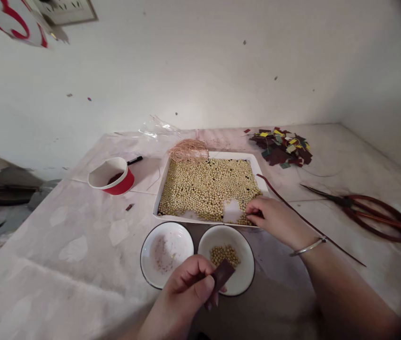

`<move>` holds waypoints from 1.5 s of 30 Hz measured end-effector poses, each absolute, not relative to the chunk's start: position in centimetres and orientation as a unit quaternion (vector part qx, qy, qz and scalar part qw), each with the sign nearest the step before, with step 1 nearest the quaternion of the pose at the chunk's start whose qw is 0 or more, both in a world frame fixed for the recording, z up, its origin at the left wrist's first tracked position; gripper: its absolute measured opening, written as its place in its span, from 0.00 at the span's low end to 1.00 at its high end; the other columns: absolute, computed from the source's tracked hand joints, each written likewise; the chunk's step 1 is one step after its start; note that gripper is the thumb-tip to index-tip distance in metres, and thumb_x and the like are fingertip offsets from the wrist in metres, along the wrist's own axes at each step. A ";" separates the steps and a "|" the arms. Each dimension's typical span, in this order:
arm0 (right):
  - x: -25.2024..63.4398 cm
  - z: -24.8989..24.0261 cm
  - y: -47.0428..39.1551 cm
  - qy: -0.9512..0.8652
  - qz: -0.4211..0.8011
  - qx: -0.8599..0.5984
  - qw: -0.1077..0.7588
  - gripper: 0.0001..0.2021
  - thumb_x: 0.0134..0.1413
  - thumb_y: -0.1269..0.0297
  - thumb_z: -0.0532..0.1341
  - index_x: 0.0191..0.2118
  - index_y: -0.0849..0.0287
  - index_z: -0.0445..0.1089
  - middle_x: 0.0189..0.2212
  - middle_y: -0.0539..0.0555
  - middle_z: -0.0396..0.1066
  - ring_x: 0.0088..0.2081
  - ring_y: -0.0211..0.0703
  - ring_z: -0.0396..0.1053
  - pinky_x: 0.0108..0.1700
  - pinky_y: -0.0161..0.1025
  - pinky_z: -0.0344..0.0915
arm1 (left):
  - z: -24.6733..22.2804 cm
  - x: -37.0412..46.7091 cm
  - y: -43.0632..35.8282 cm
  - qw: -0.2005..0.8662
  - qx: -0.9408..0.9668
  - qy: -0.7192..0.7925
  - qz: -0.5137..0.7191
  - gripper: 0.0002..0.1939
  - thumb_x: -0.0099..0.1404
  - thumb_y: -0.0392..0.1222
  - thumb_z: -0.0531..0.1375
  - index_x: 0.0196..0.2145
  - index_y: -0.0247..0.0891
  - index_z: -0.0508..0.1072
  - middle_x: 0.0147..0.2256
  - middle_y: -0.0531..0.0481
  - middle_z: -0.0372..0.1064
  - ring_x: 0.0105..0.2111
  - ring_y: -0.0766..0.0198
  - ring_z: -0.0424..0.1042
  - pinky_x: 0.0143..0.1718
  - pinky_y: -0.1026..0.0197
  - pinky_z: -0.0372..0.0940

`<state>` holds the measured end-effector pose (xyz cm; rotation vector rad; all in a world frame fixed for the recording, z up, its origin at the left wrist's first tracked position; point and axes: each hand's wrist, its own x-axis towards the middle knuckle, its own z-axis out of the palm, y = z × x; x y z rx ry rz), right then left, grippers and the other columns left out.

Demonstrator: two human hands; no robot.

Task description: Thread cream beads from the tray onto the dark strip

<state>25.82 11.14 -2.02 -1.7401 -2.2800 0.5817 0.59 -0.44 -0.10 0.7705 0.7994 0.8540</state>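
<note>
My left hand (193, 285) pinches a dark brown rectangular piece (223, 273) above the near edges of two white bowls. The right bowl (246, 264) has a small heap of yellowish beads (224, 255) in it; the left bowl (148, 248) shows only reddish crumbs. Behind them a white tray (253, 163) is spread with many yellowish beads (207, 186). My right hand (257, 211), a bangle at its wrist, reaches into the tray's front right corner beside a bare patch. Its fingers are pinched together, and whatever is between them is too small to make out.
A red and white tub (122, 184) and a black marker (134, 160) stand at the left. Tan strings (188, 151) overlap the tray's back left corner. Coloured scraps (281, 148), a thin dark strip (292, 208) and large scissors (373, 215) lie at the right.
</note>
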 end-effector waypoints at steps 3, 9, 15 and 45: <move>26.0 -2.2 11.2 -0.774 0.205 -0.589 0.110 0.03 0.49 0.69 0.60 0.31 0.56 0.71 0.30 0.52 0.72 0.32 0.43 0.68 0.34 0.37 0.61 | -0.2 0.6 -0.4 0.766 0.352 0.369 0.392 0.12 0.61 0.48 0.61 0.31 0.35 0.71 0.27 0.52 0.68 0.25 0.70 0.61 0.29 0.63 0.53; 26.0 -2.1 11.3 -0.780 0.218 -0.576 0.110 0.04 0.48 0.71 0.59 0.27 0.56 0.70 0.28 0.51 0.71 0.31 0.42 0.67 0.34 0.37 0.60 | -0.2 0.6 -0.5 0.766 0.354 0.364 0.395 0.12 0.61 0.48 0.61 0.31 0.35 0.72 0.27 0.52 0.68 0.25 0.70 0.60 0.29 0.63 0.53; 26.0 -2.0 11.3 -0.781 0.223 -0.572 0.112 0.06 0.47 0.72 0.58 0.25 0.56 0.69 0.28 0.51 0.71 0.32 0.43 0.67 0.34 0.37 0.60 | -0.2 0.5 -0.5 0.764 0.353 0.366 0.396 0.12 0.61 0.48 0.61 0.31 0.35 0.72 0.27 0.52 0.68 0.25 0.70 0.60 0.29 0.63 0.53; 25.9 -2.2 11.4 -0.777 0.223 -0.577 0.118 0.03 0.48 0.69 0.59 0.29 0.56 0.70 0.28 0.51 0.71 0.31 0.42 0.67 0.32 0.36 0.59 | 0.0 0.6 -0.3 0.761 0.350 0.379 0.393 0.10 0.61 0.47 0.61 0.31 0.35 0.72 0.28 0.51 0.69 0.25 0.70 0.61 0.29 0.63 0.54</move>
